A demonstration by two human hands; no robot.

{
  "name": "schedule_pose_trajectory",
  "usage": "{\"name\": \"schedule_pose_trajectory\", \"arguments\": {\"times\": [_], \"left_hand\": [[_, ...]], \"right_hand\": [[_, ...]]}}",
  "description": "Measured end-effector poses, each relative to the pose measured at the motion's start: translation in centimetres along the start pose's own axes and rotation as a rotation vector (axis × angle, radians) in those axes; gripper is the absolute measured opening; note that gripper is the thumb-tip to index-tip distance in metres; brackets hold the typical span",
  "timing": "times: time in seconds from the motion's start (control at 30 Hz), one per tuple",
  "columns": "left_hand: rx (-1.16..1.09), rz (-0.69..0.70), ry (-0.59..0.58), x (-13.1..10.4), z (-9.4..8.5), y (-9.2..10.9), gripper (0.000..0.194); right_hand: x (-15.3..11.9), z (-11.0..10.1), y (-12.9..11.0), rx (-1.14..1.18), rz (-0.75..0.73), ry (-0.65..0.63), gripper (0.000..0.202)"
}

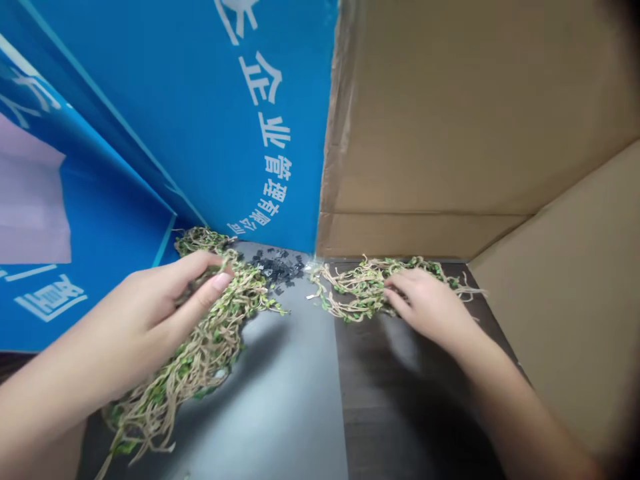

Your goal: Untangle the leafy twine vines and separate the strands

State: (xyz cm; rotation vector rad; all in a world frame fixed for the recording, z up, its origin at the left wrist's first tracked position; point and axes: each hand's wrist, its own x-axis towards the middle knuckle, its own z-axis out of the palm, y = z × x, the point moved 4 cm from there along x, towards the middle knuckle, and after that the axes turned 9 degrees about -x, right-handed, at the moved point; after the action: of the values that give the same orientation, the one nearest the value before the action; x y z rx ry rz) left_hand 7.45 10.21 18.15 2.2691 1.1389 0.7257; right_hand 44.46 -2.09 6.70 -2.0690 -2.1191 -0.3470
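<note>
Left hand (pixel 165 300) pinches long twine-vine heap (pixel 213 337), slanting away rightward; right hand (pixel 427 303) touches shorter twine-vine heap (pixel 371 288), fingers' closure unclear.

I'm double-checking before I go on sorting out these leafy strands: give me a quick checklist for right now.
1. Left hand at the left bundle: ok.
2. Right hand at the right bundle: ok.
3. Bundles apart: ok, a gap shows between them.
4. Strands untangled: not ok, both bundles are jumbled with loose ends.
5. Area between the bundles free of bits: not ok, small black pieces lie scattered there.
6. Firm grip: cannot tell, the fingers' undersides are hidden.
</note>
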Motion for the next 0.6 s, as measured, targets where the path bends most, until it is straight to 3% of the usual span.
{"name": "schedule_pose_trajectory", "arguments": {"times": [0.07,0.13,0.2,0.27,0.43,0.57,0.6], "left_hand": [[0.235,-0.015,-0.126,1.0,1.2,-3.1,0.051],[0.351,-0.022,-0.181,1.7,2.8,-6.3,0.054],[0.409,0.001,-0.207,1.9,4.2,-8.6,0.055],[0.435,0.025,-0.174,1.7,4.8,-9.5,0.058],[0.449,-0.014,0.009,-0.3,4.2,-7.2,0.052],[0.488,0.146,0.249,-2.3,4.9,-3.3,0.043],[0.461,0.203,0.245,-2.6,5.6,-2.3,0.039]], "right_hand": [[-0.2,0.5,3.6,-0.037,0.042,-0.012,0.027],[-0.8,1.3,5.8,-0.055,0.067,-0.044,0.029],[-1.4,2.1,6.7,-0.058,0.084,-0.073,0.029],[-1.8,2.7,6.7,-0.047,0.089,-0.095,0.026],[-2.4,2.5,6.1,-0.021,0.106,-0.079,0.020],[-2.7,1.0,6.4,-0.052,0.169,-0.020,0.029],[-2.6,0.6,6.5,-0.062,0.181,-0.017,0.030]]}}
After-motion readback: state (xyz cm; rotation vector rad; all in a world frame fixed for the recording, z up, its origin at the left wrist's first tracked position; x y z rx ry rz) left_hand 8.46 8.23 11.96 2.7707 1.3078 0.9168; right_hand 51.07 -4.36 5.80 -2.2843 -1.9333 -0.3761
